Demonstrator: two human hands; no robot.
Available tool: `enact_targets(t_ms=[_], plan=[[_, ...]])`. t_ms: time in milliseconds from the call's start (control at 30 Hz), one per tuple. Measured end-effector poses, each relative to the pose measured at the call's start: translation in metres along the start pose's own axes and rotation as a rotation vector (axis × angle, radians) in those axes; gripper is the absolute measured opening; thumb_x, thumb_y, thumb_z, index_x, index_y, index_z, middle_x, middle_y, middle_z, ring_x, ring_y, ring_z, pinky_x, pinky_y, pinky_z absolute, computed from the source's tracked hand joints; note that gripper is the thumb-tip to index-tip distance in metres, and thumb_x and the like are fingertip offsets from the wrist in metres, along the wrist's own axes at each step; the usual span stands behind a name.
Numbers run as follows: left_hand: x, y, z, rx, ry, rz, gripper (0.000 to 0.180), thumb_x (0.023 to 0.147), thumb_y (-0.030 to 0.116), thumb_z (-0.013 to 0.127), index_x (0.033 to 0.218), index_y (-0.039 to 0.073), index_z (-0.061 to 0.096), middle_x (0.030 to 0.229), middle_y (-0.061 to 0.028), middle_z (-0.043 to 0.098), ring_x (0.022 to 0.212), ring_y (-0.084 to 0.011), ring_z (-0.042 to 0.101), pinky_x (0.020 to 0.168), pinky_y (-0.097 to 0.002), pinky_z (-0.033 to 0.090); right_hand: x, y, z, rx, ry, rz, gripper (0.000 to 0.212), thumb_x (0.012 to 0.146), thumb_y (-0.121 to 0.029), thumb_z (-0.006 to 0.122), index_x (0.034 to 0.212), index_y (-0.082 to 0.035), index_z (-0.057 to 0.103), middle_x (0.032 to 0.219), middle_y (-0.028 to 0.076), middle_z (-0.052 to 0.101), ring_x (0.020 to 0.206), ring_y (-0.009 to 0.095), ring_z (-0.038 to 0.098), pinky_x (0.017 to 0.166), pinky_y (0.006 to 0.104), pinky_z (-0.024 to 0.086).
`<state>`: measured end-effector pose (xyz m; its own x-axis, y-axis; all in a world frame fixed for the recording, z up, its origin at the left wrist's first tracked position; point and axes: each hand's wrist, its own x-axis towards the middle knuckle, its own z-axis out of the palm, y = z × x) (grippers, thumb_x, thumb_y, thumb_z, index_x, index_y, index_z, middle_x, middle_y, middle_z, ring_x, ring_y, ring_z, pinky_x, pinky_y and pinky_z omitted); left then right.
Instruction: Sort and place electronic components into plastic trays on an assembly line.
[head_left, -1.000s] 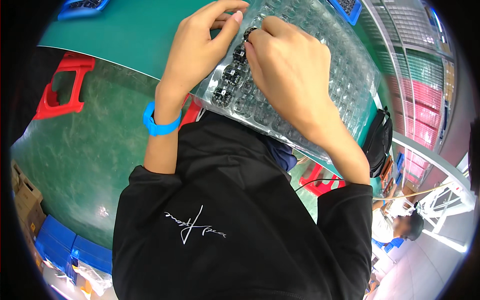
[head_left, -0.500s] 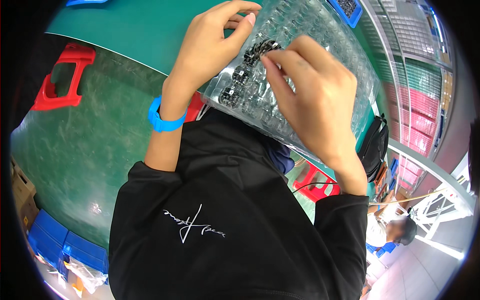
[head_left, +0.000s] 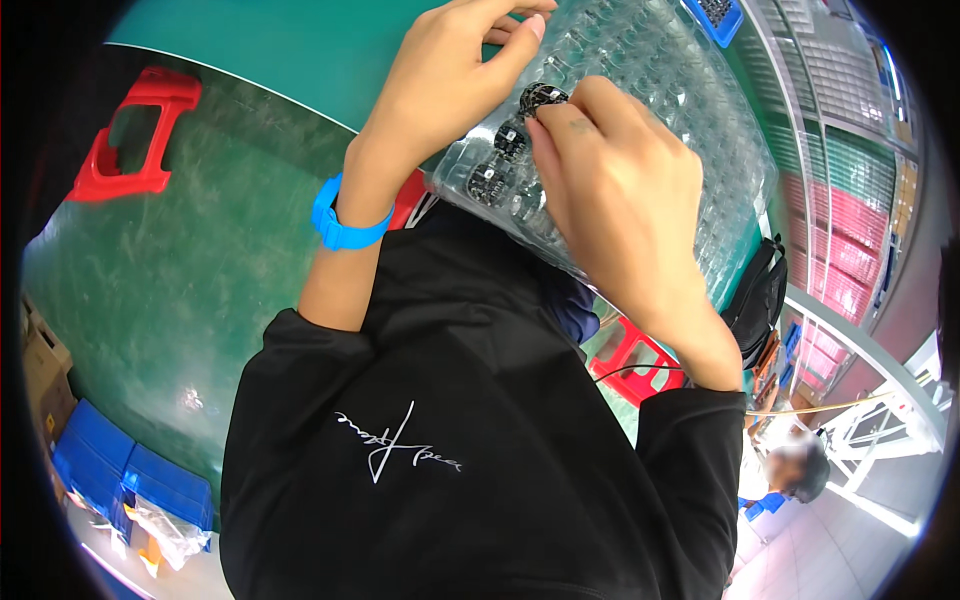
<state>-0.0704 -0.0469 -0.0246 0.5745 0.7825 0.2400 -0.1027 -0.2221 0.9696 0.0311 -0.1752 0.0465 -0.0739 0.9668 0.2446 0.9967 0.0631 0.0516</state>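
A clear plastic blister tray [head_left: 650, 130] with rows of round pockets lies on the green table. In pockets near its left edge sit two small round black circuit boards: one [head_left: 488, 184] by the near corner, another [head_left: 511, 140] just beyond it. My right hand [head_left: 625, 190] is closed in a pinch on a third round circuit board [head_left: 543, 97], farther along the same row. That board's near edge is hidden by my fingers. Loosely curled, my left hand [head_left: 460, 75] hovers or rests at the tray's left edge, its thumb apart from the fingers, nothing visible in it.
A blue bin [head_left: 722, 22] of small dark parts stands beyond the tray. Red stools [head_left: 150, 130] and blue bins [head_left: 95, 455] are on the floor at left. At right are a black backpack [head_left: 757, 295], a white metal frame, and another person [head_left: 795, 470].
The board in my right hand was blurred and tilted; now it shows its flat face over the tray. My left hand keeps its curled pose. The whole view has shifted slightly.
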Motion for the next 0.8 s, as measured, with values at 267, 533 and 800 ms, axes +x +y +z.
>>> enact_targets(t_ms=[267,533,800], plan=[[0.001,-0.006,-0.002,-0.025,-0.014,0.007,0.03,0.107,0.013,0.064,0.13,-0.006,0.068,0.116,-0.0194,0.076,0.101,-0.026,0.076,0.088,-0.0367,0.06,0.005,-0.002,-0.001,0.021,-0.04,0.05,0.012,0.088,-0.015,0.083,0.092,-0.005,0.078,0.084,0.006,0.065,0.076,0.029,0.07,0.066,0.0415,0.055],[0.0,-0.001,-0.002,-0.02,-0.019,0.02,0.03,0.108,0.015,0.063,0.129,-0.006,0.068,0.115,-0.0198,0.076,0.103,-0.0274,0.076,0.089,-0.0374,0.06,0.006,-0.004,0.002,-0.057,-0.038,0.003,0.012,0.089,-0.015,0.081,0.087,-0.005,0.074,0.083,0.008,0.064,0.074,0.03,0.069,0.065,0.0419,0.055],[0.001,-0.003,0.0,-0.007,-0.016,0.04,0.03,0.108,0.016,0.063,0.129,-0.006,0.068,0.113,-0.0205,0.076,0.103,-0.0281,0.076,0.089,-0.0381,0.06,0.002,0.005,0.004,0.059,0.028,-0.013,0.011,0.088,-0.012,0.084,0.089,-0.004,0.076,0.079,0.007,0.066,0.068,0.03,0.068,0.061,0.0406,0.053]])
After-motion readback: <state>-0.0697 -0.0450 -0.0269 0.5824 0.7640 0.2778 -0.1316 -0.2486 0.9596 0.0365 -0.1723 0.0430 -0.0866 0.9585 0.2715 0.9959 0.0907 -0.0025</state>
